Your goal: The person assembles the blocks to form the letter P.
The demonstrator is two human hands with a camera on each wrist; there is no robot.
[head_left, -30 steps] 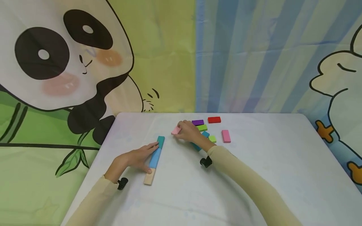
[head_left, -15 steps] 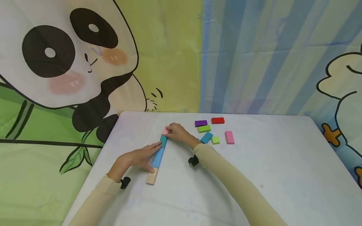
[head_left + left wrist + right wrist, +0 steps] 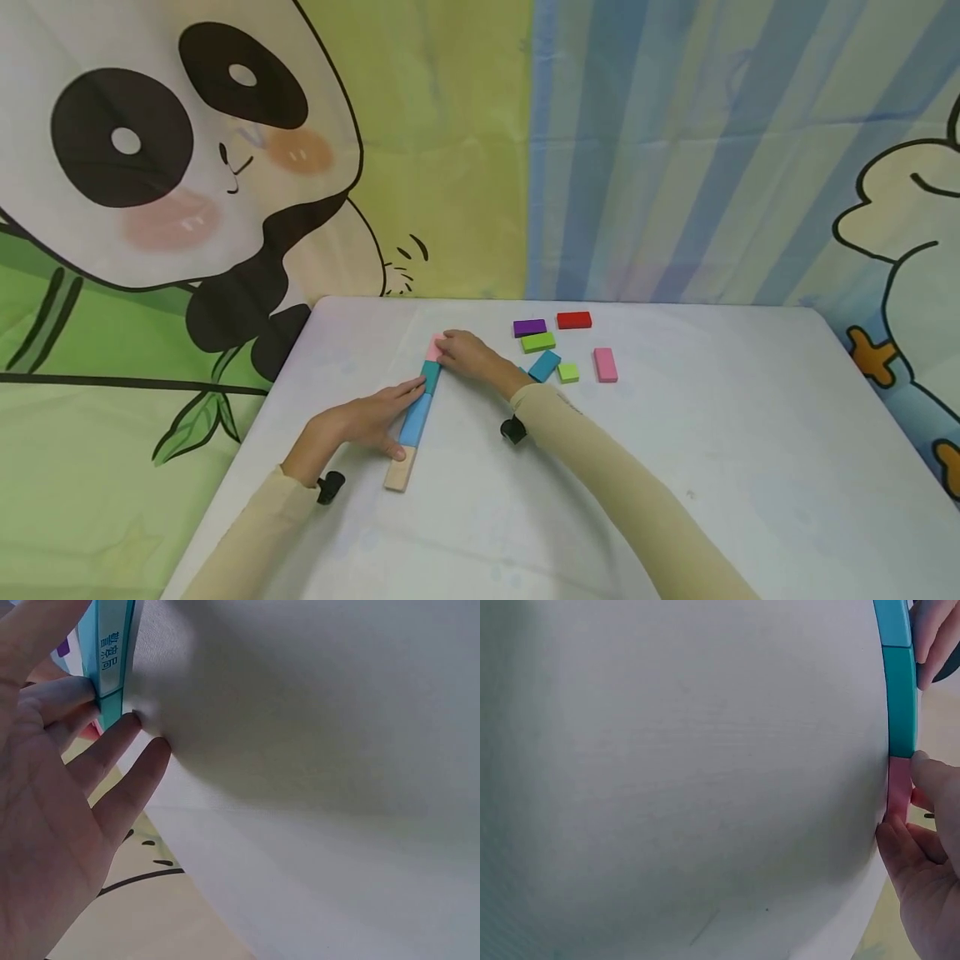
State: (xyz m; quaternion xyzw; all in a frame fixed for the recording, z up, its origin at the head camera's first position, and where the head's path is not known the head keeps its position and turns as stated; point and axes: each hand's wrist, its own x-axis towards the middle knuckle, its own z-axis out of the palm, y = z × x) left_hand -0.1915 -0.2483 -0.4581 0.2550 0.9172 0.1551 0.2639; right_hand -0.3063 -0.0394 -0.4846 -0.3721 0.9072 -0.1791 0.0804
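A straight row of flat blocks lies on the white table: a bare wood block nearest, then a light blue block, a teal block and a light pink block at the far end. Along the row's left side rests my left hand, its thumb by the wood block and its extended fingers touching near the teal one. My right hand pinches the light pink block between thumb and fingers. From the right wrist view, that pink block meets the teal block's end.
Right of the row lie a purple block, a red block, a green block, a blue block, a small green block and a pink block. Another blue-green piece is mostly hidden by the right wrist.
My right hand has carried the light pink block leftward from beside the loose blocks to the far end of the row. The left hand has stayed at the row.
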